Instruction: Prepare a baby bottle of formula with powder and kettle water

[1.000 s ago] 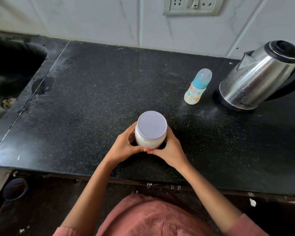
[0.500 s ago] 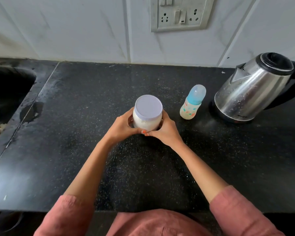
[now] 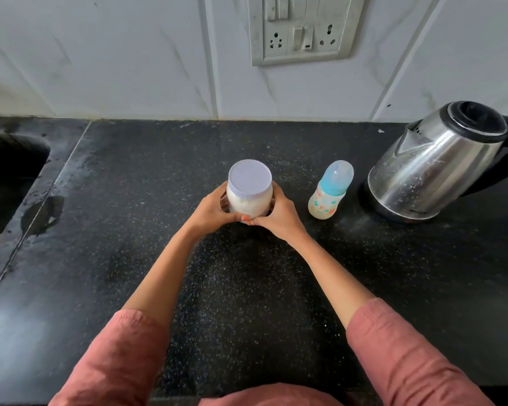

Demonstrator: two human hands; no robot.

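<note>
Where tiled wall (image 3: 129,68) ends, speckled black countertop (image 3: 247,288).

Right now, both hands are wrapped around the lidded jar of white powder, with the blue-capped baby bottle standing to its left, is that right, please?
Not quite: the head view shows the blue-capped baby bottle standing to the right of the lidded jar of white powder, between it and the steel kettle. The left hand and right hand do wrap the jar.
</note>
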